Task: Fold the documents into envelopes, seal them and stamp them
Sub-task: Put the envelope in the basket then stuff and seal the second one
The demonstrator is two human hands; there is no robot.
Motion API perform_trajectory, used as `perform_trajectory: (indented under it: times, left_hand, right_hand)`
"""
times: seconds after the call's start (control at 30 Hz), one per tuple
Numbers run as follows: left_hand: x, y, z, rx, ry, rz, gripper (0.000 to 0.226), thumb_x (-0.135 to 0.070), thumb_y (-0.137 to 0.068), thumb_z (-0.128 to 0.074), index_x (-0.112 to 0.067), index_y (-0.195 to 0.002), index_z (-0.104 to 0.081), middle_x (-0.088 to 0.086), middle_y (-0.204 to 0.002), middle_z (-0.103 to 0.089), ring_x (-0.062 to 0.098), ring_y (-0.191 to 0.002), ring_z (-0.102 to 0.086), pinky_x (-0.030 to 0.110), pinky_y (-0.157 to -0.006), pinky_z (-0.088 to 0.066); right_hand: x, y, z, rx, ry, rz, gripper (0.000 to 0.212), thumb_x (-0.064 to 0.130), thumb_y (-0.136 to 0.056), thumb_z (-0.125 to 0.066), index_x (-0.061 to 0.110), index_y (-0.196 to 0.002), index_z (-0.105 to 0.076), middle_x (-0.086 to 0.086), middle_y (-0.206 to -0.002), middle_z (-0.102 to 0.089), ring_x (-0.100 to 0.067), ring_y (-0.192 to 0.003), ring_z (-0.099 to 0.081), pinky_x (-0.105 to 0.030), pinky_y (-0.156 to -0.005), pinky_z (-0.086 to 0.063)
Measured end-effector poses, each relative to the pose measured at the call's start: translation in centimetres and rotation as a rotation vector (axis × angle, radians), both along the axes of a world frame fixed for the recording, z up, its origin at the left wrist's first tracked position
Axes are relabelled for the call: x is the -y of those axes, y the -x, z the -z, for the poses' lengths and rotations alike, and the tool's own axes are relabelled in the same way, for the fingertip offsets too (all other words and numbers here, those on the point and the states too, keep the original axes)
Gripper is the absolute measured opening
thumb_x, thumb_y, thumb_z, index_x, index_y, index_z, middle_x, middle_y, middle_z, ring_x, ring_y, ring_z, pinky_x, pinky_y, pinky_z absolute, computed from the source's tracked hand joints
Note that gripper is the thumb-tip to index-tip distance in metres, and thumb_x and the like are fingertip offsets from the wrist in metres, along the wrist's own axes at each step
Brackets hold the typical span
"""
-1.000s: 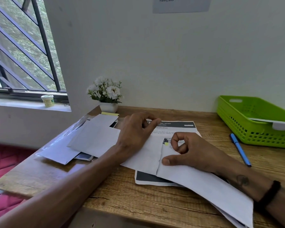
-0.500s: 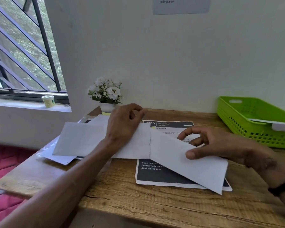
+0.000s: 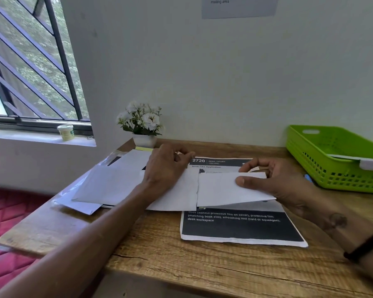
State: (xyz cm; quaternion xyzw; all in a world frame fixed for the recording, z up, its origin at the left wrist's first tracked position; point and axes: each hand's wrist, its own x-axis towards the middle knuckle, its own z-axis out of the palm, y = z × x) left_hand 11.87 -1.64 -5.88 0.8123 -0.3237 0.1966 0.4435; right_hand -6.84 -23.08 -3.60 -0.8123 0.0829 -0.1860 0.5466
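Against a plain pale wall sits our wooden desk [image 3: 202, 265], with a barred window [image 3: 30, 61] off to the left and a small cup [image 3: 66, 132] on its sill. We see a pot of white flowers [image 3: 141, 123] at the back of the desk and a green basket [image 3: 340, 155] at the right, a white sheet lying over its front rim. Just beside the basket a bit of blue pen [image 3: 308, 178] peeks out behind our right wrist.

Our left hand [image 3: 166, 168] rests on the left half of a folded white sheet [image 3: 181, 196], fingers curled at its far edge; whether they actually grip that edge we cannot tell. Our right hand [image 3: 274, 179] pinches the right half [image 3: 220, 190] of the same sheet between thumb and fingers, lifting it slightly off what lies beneath. A crease runs between the two halves.

Under the folded sheet lies a printed page [image 3: 241, 226] with dark bands and white text. To the left, white envelopes [image 3: 108, 183] lie overlapping on a loose pile near the desk's edge.
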Motion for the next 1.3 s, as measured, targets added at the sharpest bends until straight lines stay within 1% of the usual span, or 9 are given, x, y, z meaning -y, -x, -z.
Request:
perform_trajectory:
  times: [0.1, 0.2, 0.27, 0.33, 0.57, 0.73, 0.9, 1.1, 1.3]
  left_hand:
    - [0.4, 0.3, 0.3, 0.008, -0.023, 0.021, 0.02, -0.046, -0.095, -0.072, -0.028, -0.089, -0.08, -0.015, -0.054, -0.057, 0.0, -0.05, -0.05, 0.022, -0.053, -0.034]
    - [0.3, 0.2, 0.4, 0.02, -0.038, -0.023, 0.021, -0.047, -0.096, -0.07, -0.03, -0.092, -0.08, -0.017, -0.061, -0.06, -0.001, -0.056, -0.053, 0.022, -0.054, -0.036]
    - [-0.1, -0.3, 0.2, 0.024, -0.02, -0.064, 0.022, -0.049, -0.096, -0.069, -0.03, -0.095, -0.08, -0.017, -0.072, -0.069, -0.001, -0.065, -0.061, 0.027, -0.058, -0.048]
    - [-0.4, -0.7, 0.0, 0.026, 0.006, -0.094, 0.024, -0.051, -0.095, -0.068, -0.031, -0.098, -0.08, -0.015, -0.084, -0.074, 0.001, -0.075, -0.066, 0.034, -0.066, -0.058]
    - [-0.9, 0.0, -0.7, 0.024, 0.028, -0.126, 0.019, -0.045, -0.096, -0.071, -0.028, -0.096, -0.08, -0.021, -0.076, -0.071, -0.001, -0.072, -0.066, 0.035, -0.067, -0.058]
    - [-1.1, 0.0, -1.0, 0.054, 0.046, -0.14, 0.02, -0.046, -0.096, -0.071, -0.029, -0.101, -0.08, -0.02, -0.08, -0.07, -0.001, -0.073, -0.066, 0.038, -0.068, -0.061]
    - [-0.9, 0.2, -1.0, 0.058, 0.041, -0.142, 0.018, -0.046, -0.096, -0.071, -0.03, -0.098, -0.079, -0.021, -0.076, -0.069, -0.002, -0.069, -0.065, 0.036, -0.065, -0.06]
    - [0.8, 0.7, -1.2, 0.103, -0.005, -0.117, 0.02, -0.049, -0.096, -0.069, -0.03, -0.095, -0.078, -0.012, -0.08, -0.073, 0.01, -0.075, -0.066, 0.034, -0.065, -0.057]
    - [2.4, 0.5, -3.6, 0.165, -0.079, -0.171, 0.026, -0.051, -0.097, -0.067, -0.028, -0.096, -0.079, -0.006, -0.081, -0.076, 0.013, -0.079, -0.071, 0.029, -0.067, -0.049]
  right_hand:
    - [-0.9, -0.2, 0.4, 0.002, 0.035, -0.009, 0.029, 0.032, -0.068, -0.093, 0.02, -0.088, -0.076, 0.015, -0.046, -0.037, -0.008, -0.047, -0.026, -0.018, -0.043, -0.02]
    - [-1.4, -0.4, 1.0, 0.027, 0.059, -0.006, 0.033, 0.04, -0.066, -0.093, 0.026, -0.091, -0.076, 0.013, -0.048, -0.032, -0.012, -0.049, -0.023, -0.023, -0.046, -0.016]
    - [-1.7, -0.3, 1.0, 0.011, 0.037, -0.024, 0.039, 0.04, -0.065, -0.093, 0.026, -0.096, -0.075, 0.007, -0.052, -0.05, -0.014, -0.049, -0.037, -0.024, -0.048, -0.029]
    - [-2.0, -0.3, 0.8, -0.008, -0.1, -0.09, 0.043, 0.03, -0.065, -0.094, 0.021, -0.102, -0.073, -0.01, -0.075, -0.074, -0.021, -0.055, -0.061, -0.03, -0.052, -0.048]
    - [-1.7, 0.1, -0.4, 0.012, -0.25, -0.044, 0.048, 0.016, -0.072, -0.087, 0.015, -0.116, -0.067, -0.022, -0.084, -0.076, -0.025, -0.066, -0.069, -0.03, -0.052, -0.056]
    - [0.0, 0.5, -1.5, 0.059, -0.348, 0.018, 0.037, 0.002, -0.074, -0.085, -0.001, -0.105, -0.065, -0.012, -0.07, -0.07, -0.018, -0.053, -0.062, -0.024, -0.051, -0.057]
    - [-0.6, 0.3, -1.1, 0.046, -0.378, 0.001, 0.034, 0.005, -0.066, -0.087, -0.003, -0.095, -0.069, -0.012, -0.067, -0.068, -0.016, -0.052, -0.061, -0.023, -0.055, -0.058]
    - [-1.4, -0.2, 0.1, 0.113, -0.366, 0.047, 0.023, 0.003, -0.07, -0.088, 0.006, -0.086, -0.072, -0.009, -0.067, -0.072, -0.014, -0.052, -0.063, -0.021, -0.055, -0.055]
    - [-0.5, -0.1, -0.5, 0.285, -0.262, 0.23, 0.021, -0.003, -0.076, -0.085, -0.002, -0.09, -0.07, -0.009, -0.069, -0.076, -0.014, -0.059, -0.072, -0.022, -0.054, -0.057]
